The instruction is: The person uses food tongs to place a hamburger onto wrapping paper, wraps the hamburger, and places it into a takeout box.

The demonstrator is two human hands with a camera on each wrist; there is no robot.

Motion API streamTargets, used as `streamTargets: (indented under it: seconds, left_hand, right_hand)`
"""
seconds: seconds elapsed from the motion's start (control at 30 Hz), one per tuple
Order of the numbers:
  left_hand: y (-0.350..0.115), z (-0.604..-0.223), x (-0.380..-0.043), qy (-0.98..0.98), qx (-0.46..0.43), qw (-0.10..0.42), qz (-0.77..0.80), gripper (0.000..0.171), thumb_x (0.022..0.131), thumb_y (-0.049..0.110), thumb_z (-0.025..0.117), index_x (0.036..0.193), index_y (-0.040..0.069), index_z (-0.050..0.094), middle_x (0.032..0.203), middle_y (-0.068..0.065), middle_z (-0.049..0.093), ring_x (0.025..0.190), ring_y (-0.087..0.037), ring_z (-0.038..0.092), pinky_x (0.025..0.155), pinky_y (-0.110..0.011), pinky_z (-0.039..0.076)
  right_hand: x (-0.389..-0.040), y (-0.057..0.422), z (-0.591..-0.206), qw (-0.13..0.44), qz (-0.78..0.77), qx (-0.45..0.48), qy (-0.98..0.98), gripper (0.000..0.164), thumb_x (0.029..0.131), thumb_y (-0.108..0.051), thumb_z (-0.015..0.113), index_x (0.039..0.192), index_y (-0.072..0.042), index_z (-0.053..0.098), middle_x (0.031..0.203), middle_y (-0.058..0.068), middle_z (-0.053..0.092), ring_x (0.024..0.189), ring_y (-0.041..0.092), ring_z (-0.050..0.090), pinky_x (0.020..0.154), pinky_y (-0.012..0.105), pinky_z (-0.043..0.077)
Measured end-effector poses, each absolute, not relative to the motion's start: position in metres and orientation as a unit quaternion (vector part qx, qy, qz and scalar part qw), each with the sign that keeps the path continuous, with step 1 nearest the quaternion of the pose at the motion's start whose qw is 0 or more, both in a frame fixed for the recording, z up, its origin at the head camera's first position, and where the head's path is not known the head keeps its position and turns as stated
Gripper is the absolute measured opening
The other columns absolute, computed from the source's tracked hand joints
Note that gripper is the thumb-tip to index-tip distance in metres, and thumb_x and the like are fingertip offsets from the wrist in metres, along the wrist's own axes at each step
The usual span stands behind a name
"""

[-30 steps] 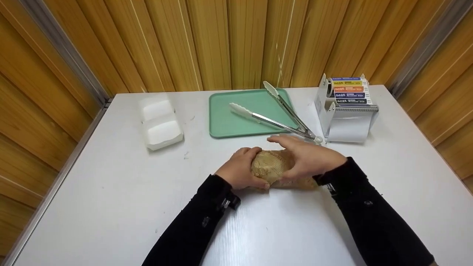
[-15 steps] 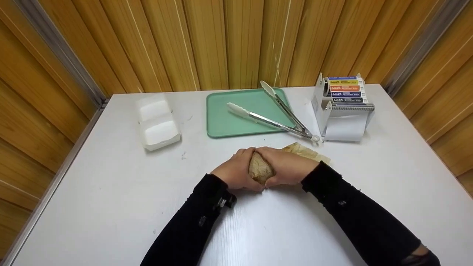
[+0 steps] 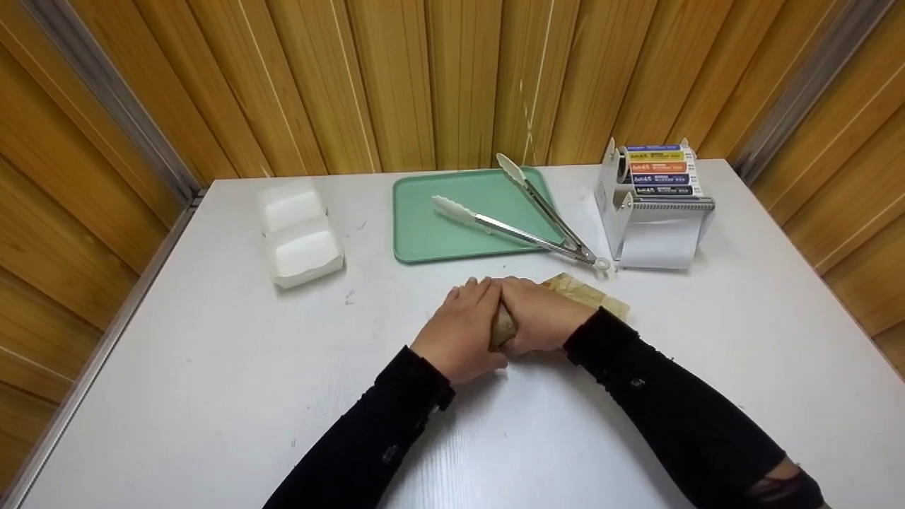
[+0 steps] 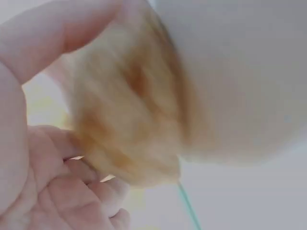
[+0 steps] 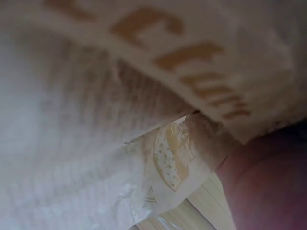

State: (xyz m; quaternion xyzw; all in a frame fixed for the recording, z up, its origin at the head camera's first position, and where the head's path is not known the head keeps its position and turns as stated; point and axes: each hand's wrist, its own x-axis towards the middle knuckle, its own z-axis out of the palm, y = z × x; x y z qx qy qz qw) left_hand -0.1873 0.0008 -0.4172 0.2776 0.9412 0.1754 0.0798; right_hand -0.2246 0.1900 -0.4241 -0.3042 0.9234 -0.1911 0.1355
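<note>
White table (image 3: 212, 396), our left hand (image 3: 459, 334) and right hand (image 3: 543, 314) gripping wrapped bundle (image 3: 503, 326); squeezing too hard could tear paper (image 3: 590, 294), we reckon.

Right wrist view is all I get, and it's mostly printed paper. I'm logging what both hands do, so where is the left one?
Observer: In the head view, the left hand holds the left side of the brown paper bundle.
Operator: Noted. What lies beyond the bundle, toward the back?
Observer: Metal tongs, spread open and lying partly over a green tray.
</note>
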Motion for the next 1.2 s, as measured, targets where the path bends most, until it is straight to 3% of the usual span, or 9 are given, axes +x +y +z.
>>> streamTargets:
  seconds: [0.13, 0.33, 0.43, 0.53, 0.7, 0.87, 1.0, 1.2]
  left_hand:
    - [0.007, -0.417, -0.171, 0.945, 0.309, 0.048, 0.096, 0.105, 0.087, 0.037, 0.078, 0.166, -0.002, 0.021, 0.173, -0.02, 0.026, 0.162, -0.034, 0.024, 0.132, -0.044, 0.024]
    - [0.012, -0.424, -0.166, 0.949, 0.31, 0.034, 0.036, 0.111, 0.082, 0.047, 0.076, 0.167, 0.001, 0.021, 0.174, -0.017, 0.025, 0.162, -0.032, 0.024, 0.131, -0.044, 0.027]
    - [0.012, -0.425, -0.166, 0.95, 0.306, 0.043, 0.042, 0.112, 0.081, 0.049, 0.078, 0.167, 0.003, 0.022, 0.173, -0.017, 0.027, 0.161, -0.033, 0.025, 0.131, -0.045, 0.026]
    - [0.012, -0.424, -0.165, 0.95, 0.303, 0.056, 0.043, 0.114, 0.081, 0.052, 0.078, 0.168, 0.004, 0.02, 0.173, -0.017, 0.025, 0.162, -0.033, 0.023, 0.132, -0.046, 0.024]
    - [0.011, -0.423, -0.165, 0.949, 0.305, 0.064, 0.05, 0.114, 0.082, 0.053, 0.078, 0.169, 0.008, 0.019, 0.174, -0.017, 0.023, 0.162, -0.033, 0.022, 0.132, -0.047, 0.024]
    - [0.008, -0.424, -0.165, 0.947, 0.311, 0.067, 0.045, 0.112, 0.082, 0.053, 0.076, 0.17, 0.015, 0.018, 0.175, -0.018, 0.021, 0.163, -0.034, 0.019, 0.132, -0.047, 0.023]
    - [0.008, -0.425, -0.166, 0.946, 0.314, 0.068, 0.041, 0.11, 0.082, 0.054, 0.074, 0.17, 0.021, 0.018, 0.175, -0.019, 0.018, 0.163, -0.035, 0.018, 0.132, -0.047, 0.022]
    - [0.008, -0.426, -0.166, 0.947, 0.312, 0.065, 0.047, 0.108, 0.083, 0.057, 0.074, 0.17, 0.022, 0.02, 0.175, -0.019, 0.019, 0.163, -0.036, 0.018, 0.132, -0.048, 0.023]
  right_hand:
    - [-0.228, 0.192, -0.425, 0.123, -0.191, -0.318, 0.921, 0.077, 0.079, -0.031, 0.087, 0.145, -0.01, 0.053, 0.134, 0.007, 0.064, 0.13, 0.028, 0.059, 0.12, 0.048, 0.042]
    - [-0.228, 0.21, -0.423, 0.148, -0.195, -0.273, 0.93, 0.107, 0.071, -0.044, 0.095, 0.156, -0.009, 0.041, 0.153, 0.013, 0.054, 0.144, 0.036, 0.049, 0.124, 0.056, 0.034]
    - [-0.229, 0.227, -0.42, 0.156, -0.18, -0.257, 0.937, 0.11, 0.068, -0.049, 0.096, 0.155, -0.008, 0.043, 0.155, 0.014, 0.053, 0.144, 0.038, 0.047, 0.124, 0.059, 0.031]
    - [-0.229, 0.251, -0.417, 0.163, -0.173, -0.232, 0.943, 0.104, 0.075, -0.056, 0.089, 0.155, -0.006, 0.046, 0.155, 0.016, 0.052, 0.145, 0.039, 0.046, 0.124, 0.061, 0.03]
    - [-0.229, 0.291, -0.413, 0.177, -0.206, -0.169, 0.947, 0.087, 0.089, -0.058, 0.077, 0.152, -0.005, 0.049, 0.149, 0.022, 0.055, 0.138, 0.043, 0.052, 0.117, 0.064, 0.04]
    - [-0.229, 0.313, -0.417, 0.181, -0.216, -0.106, 0.954, 0.061, 0.093, -0.043, 0.077, 0.135, -0.003, 0.059, 0.114, 0.016, 0.067, 0.102, 0.03, 0.064, 0.089, 0.047, 0.056]
    - [-0.228, 0.316, -0.419, 0.18, -0.218, -0.077, 0.956, 0.044, 0.09, -0.039, 0.08, 0.111, -0.004, 0.062, 0.097, 0.009, 0.066, 0.084, 0.022, 0.059, 0.069, 0.033, 0.05]
    - [-0.223, 0.319, -0.415, 0.173, -0.232, -0.063, 0.955, 0.028, 0.086, -0.028, 0.08, 0.083, -0.009, 0.06, 0.082, 0.002, 0.057, 0.073, 0.019, 0.053, 0.062, 0.031, 0.045]
